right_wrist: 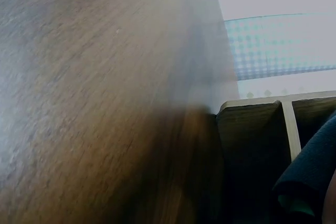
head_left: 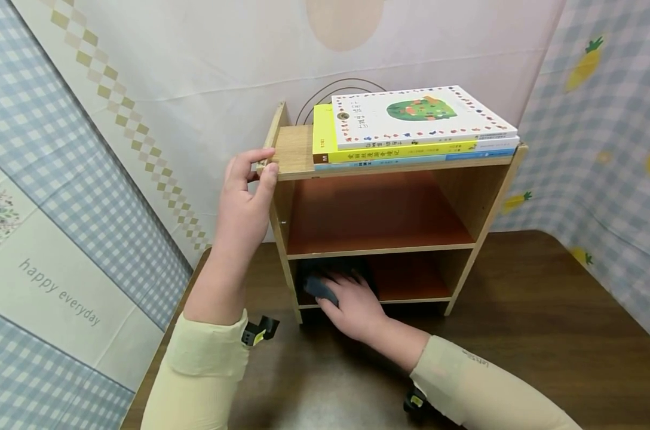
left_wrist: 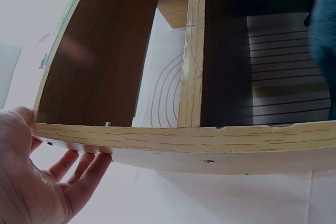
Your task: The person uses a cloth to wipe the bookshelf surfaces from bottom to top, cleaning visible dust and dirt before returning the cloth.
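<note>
A small wooden shelf (head_left: pixel 381 246) stands on the table, with reddish-brown boards inside. My left hand (head_left: pixel 247 197) grips its upper left corner, thumb at the front and fingers over the side panel; the left wrist view shows the same hand (left_wrist: pixel 39 177) along the panel's edge. Inside the lower compartment, at its left, my right hand (head_left: pixel 354 307) holds a dark blue-grey cloth (head_left: pixel 321 289), its fingers partly hidden in shadow. In the right wrist view the folded cloth (right_wrist: pixel 307 174) hangs by the shelf's edge, with only a sliver of hand showing.
Several books (head_left: pixel 422 119) lie stacked on the shelf's top, a white one uppermost over a yellow one. The brown table (head_left: pixel 545 310) extends around the shelf. Behind and beside it hang printed cloths, with a checked one (head_left: pixel 615 179) at the right.
</note>
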Tool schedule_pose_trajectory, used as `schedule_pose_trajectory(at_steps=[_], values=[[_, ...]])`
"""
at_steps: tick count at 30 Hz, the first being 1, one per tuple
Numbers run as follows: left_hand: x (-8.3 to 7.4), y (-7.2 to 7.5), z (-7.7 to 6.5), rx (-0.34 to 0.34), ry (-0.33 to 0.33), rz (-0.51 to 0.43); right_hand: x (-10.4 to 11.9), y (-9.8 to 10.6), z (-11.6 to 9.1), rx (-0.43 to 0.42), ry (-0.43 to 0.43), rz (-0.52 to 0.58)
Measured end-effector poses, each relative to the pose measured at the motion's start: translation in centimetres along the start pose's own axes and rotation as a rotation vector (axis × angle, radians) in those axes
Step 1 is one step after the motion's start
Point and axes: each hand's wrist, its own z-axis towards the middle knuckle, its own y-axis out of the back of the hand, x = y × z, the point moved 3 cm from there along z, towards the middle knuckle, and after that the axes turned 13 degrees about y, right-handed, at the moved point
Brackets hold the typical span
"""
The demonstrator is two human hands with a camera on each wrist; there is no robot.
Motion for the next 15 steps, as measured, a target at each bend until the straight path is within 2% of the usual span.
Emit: schedule_pose_trajectory(at_steps=[10, 15], values=[[-0.02, -0.03, -0.02, 0.005, 0.001, 0.006, 0.38, 0.49, 0.35, -0.129, -0.046, 0.173], [-0.01, -0.04, -0.02, -0.002, -0.008, 0.003, 0.79, 0.76, 0.81, -0.207, -0.036, 0.237]])
